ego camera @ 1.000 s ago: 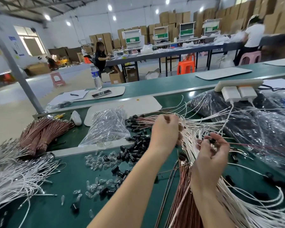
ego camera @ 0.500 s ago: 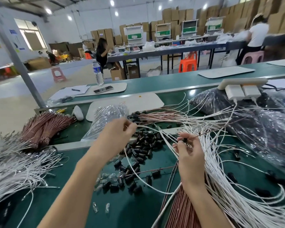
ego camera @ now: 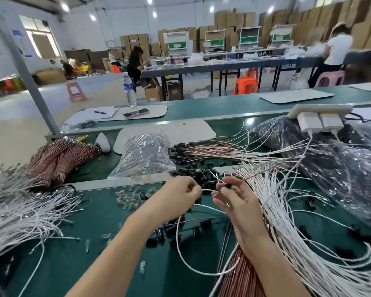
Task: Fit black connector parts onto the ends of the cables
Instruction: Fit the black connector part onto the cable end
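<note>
- Working at the green counter [ego camera: 120, 264], crowded with loose stock on both sides.
- Laying the right forearm across the big fan of white cables [ego camera: 298, 243] and the copper-coloured bundle [ego camera: 234, 279] beneath it.
- Keeping the heap of black connector parts [ego camera: 204, 176] just beyond the hands, on the counter.
- Pinching the white cable [ego camera: 207, 190] near its end with the left hand [ego camera: 178, 198], fingers curled round it.
- Pinching one black connector part [ego camera: 228, 185] between thumb and forefinger of the right hand [ego camera: 240, 204], other fingers spreading loosely.
- Risking a bent or missed tip by pushing off-line, the thin cable probably flexing easily.
- Risking snagging neighbouring strands with the trailing loop or the forearm, and tangling the one in work.
- Risking dropping the small part back among its look-alikes through too light a pinch.
- Holding the cable end roughly level, long axis running left to right, tip aiming at the connector part, the rest trailing in a wide loop toward the body.
- Judging the tip near the part but not plainly seated; not managing to tell which way the part's opening is facing.
</note>
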Demonstrator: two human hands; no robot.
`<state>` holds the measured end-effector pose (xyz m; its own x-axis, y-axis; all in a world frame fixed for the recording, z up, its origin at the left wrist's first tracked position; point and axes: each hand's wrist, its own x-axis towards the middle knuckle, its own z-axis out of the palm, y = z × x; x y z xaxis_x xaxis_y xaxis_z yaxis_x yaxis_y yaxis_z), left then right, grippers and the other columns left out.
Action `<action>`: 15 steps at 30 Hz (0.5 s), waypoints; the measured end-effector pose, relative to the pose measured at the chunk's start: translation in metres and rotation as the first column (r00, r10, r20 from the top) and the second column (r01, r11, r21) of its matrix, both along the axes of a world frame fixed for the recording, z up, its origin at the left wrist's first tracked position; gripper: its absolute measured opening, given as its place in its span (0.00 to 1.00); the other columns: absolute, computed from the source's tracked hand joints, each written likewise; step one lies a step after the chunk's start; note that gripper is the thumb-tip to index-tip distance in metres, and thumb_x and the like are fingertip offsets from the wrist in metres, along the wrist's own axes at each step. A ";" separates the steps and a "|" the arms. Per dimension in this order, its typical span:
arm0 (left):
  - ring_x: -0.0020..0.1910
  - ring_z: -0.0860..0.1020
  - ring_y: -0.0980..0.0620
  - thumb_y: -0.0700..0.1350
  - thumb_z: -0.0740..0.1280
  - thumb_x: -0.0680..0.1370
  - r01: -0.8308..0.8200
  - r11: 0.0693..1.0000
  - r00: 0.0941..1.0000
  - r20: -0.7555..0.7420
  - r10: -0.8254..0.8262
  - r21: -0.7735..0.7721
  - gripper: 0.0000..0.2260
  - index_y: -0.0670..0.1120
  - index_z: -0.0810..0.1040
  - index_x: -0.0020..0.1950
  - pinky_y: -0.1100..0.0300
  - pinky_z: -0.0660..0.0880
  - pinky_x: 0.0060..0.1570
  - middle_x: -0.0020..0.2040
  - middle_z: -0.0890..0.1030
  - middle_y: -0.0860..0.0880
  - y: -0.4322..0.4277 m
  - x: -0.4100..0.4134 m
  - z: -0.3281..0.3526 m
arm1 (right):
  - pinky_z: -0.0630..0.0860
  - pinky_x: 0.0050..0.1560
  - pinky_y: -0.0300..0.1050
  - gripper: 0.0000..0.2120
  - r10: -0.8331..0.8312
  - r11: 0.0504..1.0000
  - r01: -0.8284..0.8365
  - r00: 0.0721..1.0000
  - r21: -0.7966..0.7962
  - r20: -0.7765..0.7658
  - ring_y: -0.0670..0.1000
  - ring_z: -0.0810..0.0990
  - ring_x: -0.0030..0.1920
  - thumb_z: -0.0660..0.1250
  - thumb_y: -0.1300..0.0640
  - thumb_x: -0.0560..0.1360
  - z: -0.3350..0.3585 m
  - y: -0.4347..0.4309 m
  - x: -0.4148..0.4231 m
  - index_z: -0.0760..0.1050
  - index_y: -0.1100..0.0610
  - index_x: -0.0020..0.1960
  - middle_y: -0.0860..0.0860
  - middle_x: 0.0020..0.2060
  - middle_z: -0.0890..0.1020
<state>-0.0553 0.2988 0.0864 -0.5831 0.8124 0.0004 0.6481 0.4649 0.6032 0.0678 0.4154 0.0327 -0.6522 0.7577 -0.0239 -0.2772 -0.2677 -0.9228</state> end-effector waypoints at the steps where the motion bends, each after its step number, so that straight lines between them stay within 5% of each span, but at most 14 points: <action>1: 0.20 0.65 0.60 0.51 0.61 0.84 -0.023 0.998 1.000 0.022 0.022 0.052 0.11 0.49 0.79 0.47 0.66 0.63 0.23 0.29 0.75 0.55 0.001 0.001 0.000 | 0.81 0.54 0.50 0.09 -0.011 0.999 0.011 1.000 -0.032 0.003 0.54 0.85 0.49 0.66 0.67 0.80 0.000 0.001 0.000 0.80 0.55 0.54 0.54 0.47 0.85; 4: 0.20 0.64 0.60 0.49 0.61 0.84 -0.103 0.973 0.989 0.122 0.079 0.207 0.10 0.47 0.77 0.48 0.67 0.61 0.20 0.30 0.73 0.53 -0.005 -0.005 0.007 | 0.80 0.57 0.50 0.10 -0.056 0.997 0.056 0.998 -0.060 0.005 0.52 0.84 0.48 0.65 0.66 0.80 -0.001 0.005 0.001 0.80 0.54 0.53 0.53 0.46 0.85; 8: 0.21 0.65 0.60 0.48 0.62 0.84 -0.259 0.884 0.960 0.203 0.192 0.390 0.07 0.49 0.78 0.49 0.64 0.64 0.20 0.27 0.74 0.55 -0.025 -0.018 0.034 | 0.83 0.49 0.49 0.10 0.004 0.995 -0.012 0.997 -0.097 -0.081 0.50 0.85 0.42 0.64 0.67 0.80 0.002 0.008 0.004 0.80 0.56 0.54 0.53 0.45 0.84; 12: 0.23 0.68 0.60 0.46 0.61 0.85 -0.530 0.587 0.836 0.492 0.241 0.612 0.07 0.46 0.77 0.51 0.66 0.68 0.21 0.27 0.74 0.57 -0.054 -0.029 0.049 | 0.84 0.49 0.55 0.11 0.313 0.896 -0.365 0.923 -0.254 -0.223 0.55 0.85 0.43 0.68 0.67 0.74 0.006 0.010 0.009 0.80 0.59 0.55 0.57 0.46 0.84; 15: 0.23 0.69 0.59 0.45 0.59 0.85 -0.707 0.419 0.676 0.719 0.163 0.570 0.07 0.45 0.75 0.52 0.65 0.70 0.21 0.29 0.74 0.55 -0.067 -0.029 0.033 | 0.82 0.57 0.61 0.12 0.472 0.825 -0.492 0.870 -0.277 -0.141 0.56 0.84 0.45 0.68 0.67 0.75 0.005 0.005 0.010 0.79 0.60 0.58 0.58 0.47 0.84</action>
<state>-0.0843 0.2317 0.1190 -0.9685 0.2450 0.0440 -0.0161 -0.2380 0.9711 0.0774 0.4202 0.0373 -0.9402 0.3102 -0.1407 -0.0965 -0.6386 -0.7634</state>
